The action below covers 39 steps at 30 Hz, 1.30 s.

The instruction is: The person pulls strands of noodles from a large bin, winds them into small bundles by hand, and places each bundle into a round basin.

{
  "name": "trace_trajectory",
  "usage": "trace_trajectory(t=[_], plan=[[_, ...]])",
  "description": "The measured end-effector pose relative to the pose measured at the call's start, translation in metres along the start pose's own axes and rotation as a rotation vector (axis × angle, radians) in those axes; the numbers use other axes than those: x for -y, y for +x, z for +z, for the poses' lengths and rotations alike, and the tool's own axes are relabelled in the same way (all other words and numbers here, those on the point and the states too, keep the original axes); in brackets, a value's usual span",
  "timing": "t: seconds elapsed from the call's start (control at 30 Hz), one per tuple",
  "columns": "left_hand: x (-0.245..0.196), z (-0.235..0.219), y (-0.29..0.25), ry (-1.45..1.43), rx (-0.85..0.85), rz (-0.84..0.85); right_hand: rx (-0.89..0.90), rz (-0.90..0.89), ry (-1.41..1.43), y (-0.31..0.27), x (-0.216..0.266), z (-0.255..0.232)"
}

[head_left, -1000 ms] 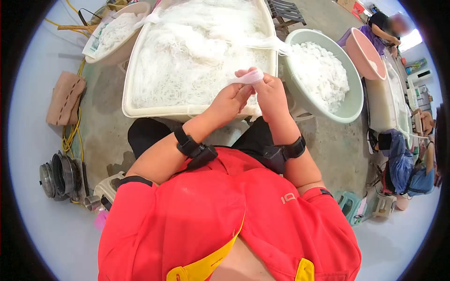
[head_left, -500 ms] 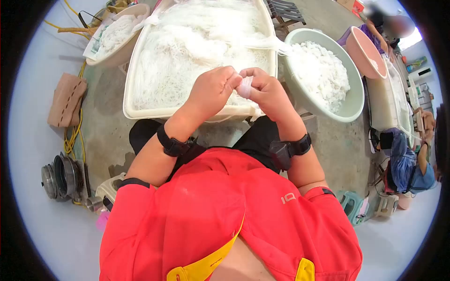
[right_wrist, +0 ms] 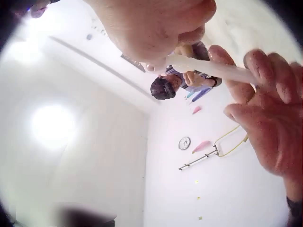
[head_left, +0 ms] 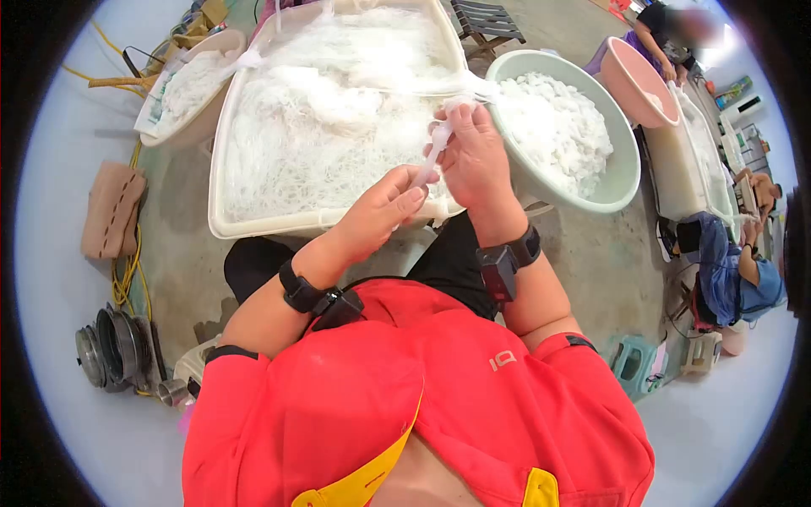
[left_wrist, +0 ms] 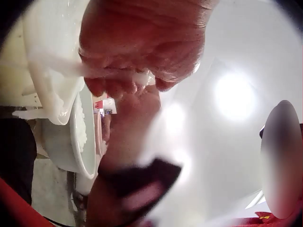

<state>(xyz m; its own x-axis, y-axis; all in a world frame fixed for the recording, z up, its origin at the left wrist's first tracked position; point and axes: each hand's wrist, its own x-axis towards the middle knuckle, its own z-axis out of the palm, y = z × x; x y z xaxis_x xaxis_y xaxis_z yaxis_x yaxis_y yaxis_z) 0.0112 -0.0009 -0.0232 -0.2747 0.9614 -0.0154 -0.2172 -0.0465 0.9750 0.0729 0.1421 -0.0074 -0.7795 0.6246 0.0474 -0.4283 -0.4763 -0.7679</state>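
Observation:
A white, translucent, wet-looking strand (head_left: 433, 152) stretches between both hands over the near right edge of the cream tub (head_left: 321, 221). My left hand (head_left: 380, 205) pinches its lower end between thumb and fingers. Further up, my right hand (head_left: 477, 160) holds the strand, its palm turned inward and a white bunch at its fingertips. In the right wrist view the strand (right_wrist: 203, 66) runs from the near hand across to the fingers of the left hand (right_wrist: 272, 113). The left wrist view shows the back of my left hand (left_wrist: 142, 38) hiding part of the right.
Tangled white stringy material (head_left: 338, 127) fills the tub. At right stands a pale green basin (head_left: 621, 182) heaped with white clumps; a pink basin (head_left: 642, 84) is beyond it. Another basin (head_left: 182, 118) is at upper left. Metal pots (head_left: 118, 346) stand left. Other people work at far right.
The hands, close together half a second ago, have drawn apart, left downward and right upward, with the strand now stretched between them. The head view has shifted slightly.

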Motion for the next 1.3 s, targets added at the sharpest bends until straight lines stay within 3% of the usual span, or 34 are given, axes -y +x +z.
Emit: trace_trajectory(t=[0.07, 0.1, 0.2, 0.23, 0.3, 0.37, 0.4, 0.47, 0.53, 0.57, 0.6, 0.63, 0.7, 0.77, 0.8, 0.87, 0.9, 1.0, 1.03, 1.13, 1.2, 1.23, 1.3], plan=[[0.017, -0.007, 0.006, -0.023, 0.042, 0.002, 0.009, 0.15, 0.176, -0.007, 0.002, 0.007], [0.023, -0.01, 0.008, -0.035, 0.065, 0.003, 0.101, 0.207, 0.24, -0.006, -0.002, 0.0], [0.019, -0.009, 0.008, 0.407, -0.115, 0.011, 0.283, 0.307, 0.219, -0.006, 0.003, -0.014], [0.017, -0.008, 0.009, 0.534, -0.173, 0.03, 0.191, 0.328, 0.124, -0.009, 0.007, -0.014], [0.029, -0.027, 0.01, 0.589, -0.244, 0.087, 0.078, -0.045, -0.281, 0.001, 0.009, -0.044], [0.033, -0.04, 0.009, 0.481, -0.291, 0.134, -0.164, -0.213, -0.699, 0.019, 0.023, -0.079], [0.031, -0.044, 0.008, 0.344, -0.299, 0.151, -0.35, -0.189, -0.912, 0.027, 0.038, -0.099], [0.025, -0.042, 0.005, 0.091, -0.312, 0.135, -0.421, -0.063, -1.744, 0.039, 0.042, -0.151], [0.01, -0.02, 0.012, -0.14, -0.332, 0.084, -0.371, -0.29, -1.785, 0.029, 0.03, -0.128], [0.002, -0.013, 0.014, -0.294, -0.2, 0.035, -0.339, -0.401, -1.797, 0.021, 0.023, -0.109], [-0.006, -0.009, 0.016, -0.45, -0.069, -0.011, -0.06, -0.465, -1.651, 0.015, 0.021, -0.075], [-0.014, -0.006, 0.016, -0.553, -0.019, -0.01, 0.127, -0.483, -1.507, 0.011, 0.001, -0.061], [-0.03, -0.008, 0.017, -0.754, 0.09, 0.004, 0.706, -0.428, -1.298, -0.001, -0.008, -0.028], [-0.034, -0.034, 0.02, -0.762, 0.006, 0.096, 0.789, -0.257, -1.091, -0.013, -0.01, -0.01], [-0.031, -0.045, 0.02, -0.765, -0.027, 0.137, 0.839, -0.293, -1.107, -0.012, -0.011, -0.008], [-0.022, -0.039, 0.014, -0.712, -0.33, -0.034, 0.731, -0.323, -0.953, -0.009, -0.021, -0.009], [-0.008, -0.044, 0.011, -0.788, -0.205, -0.063, 0.675, -0.338, -0.878, -0.007, -0.024, -0.009], [0.014, -0.027, 0.012, -0.628, -0.495, 0.041, 0.463, -0.177, -0.767, -0.004, -0.016, -0.001], [0.024, -0.025, 0.011, -0.35, -0.666, 0.164, 0.303, -0.239, -0.82, -0.003, -0.018, 0.001], [0.019, -0.042, -0.004, 0.451, -0.038, 0.208, 0.145, -0.439, -1.217, -0.003, -0.002, 0.01], [0.023, -0.013, 0.005, 0.559, -0.094, 0.218, 0.133, -0.553, -1.327, -0.004, -0.002, 0.01], [0.019, 0.0, 0.006, 0.488, -0.177, 0.112, 0.133, -0.596, -1.376, -0.004, -0.006, 0.006], [0.028, -0.002, 0.013, 0.364, -0.295, 0.065, 0.158, -0.649, -1.427, -0.003, -0.011, 0.004]])
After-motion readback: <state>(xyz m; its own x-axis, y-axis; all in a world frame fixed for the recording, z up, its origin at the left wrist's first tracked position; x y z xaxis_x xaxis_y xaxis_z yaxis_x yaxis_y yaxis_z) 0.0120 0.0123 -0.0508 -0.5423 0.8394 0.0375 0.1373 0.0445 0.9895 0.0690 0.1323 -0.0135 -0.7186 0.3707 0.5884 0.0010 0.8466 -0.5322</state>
